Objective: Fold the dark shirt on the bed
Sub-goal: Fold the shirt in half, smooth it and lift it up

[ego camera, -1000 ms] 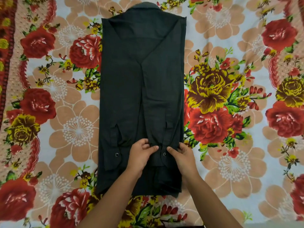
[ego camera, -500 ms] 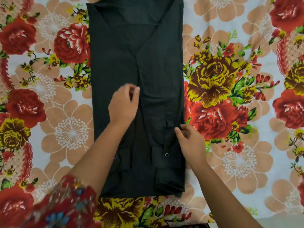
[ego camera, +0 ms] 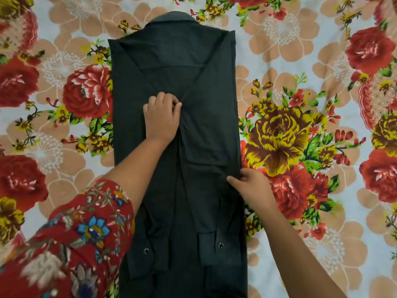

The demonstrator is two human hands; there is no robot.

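Left hand point(ego camera: 162, 117) seemingly pinching; right hand point(ego camera: 251, 186) pinching.

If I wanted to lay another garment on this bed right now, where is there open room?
The floral bedspread lies bare on both sides of the dark shirt: a wide stretch to its right, a narrower one to its left above the red sleeve. The middle is crowded: the left hand sits on the shirt, the right hand on its right edge.

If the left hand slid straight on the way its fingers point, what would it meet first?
Likely the left hand meets only more dark shirt: the crossing sleeve folds, then the collar. Nothing else lies ahead.
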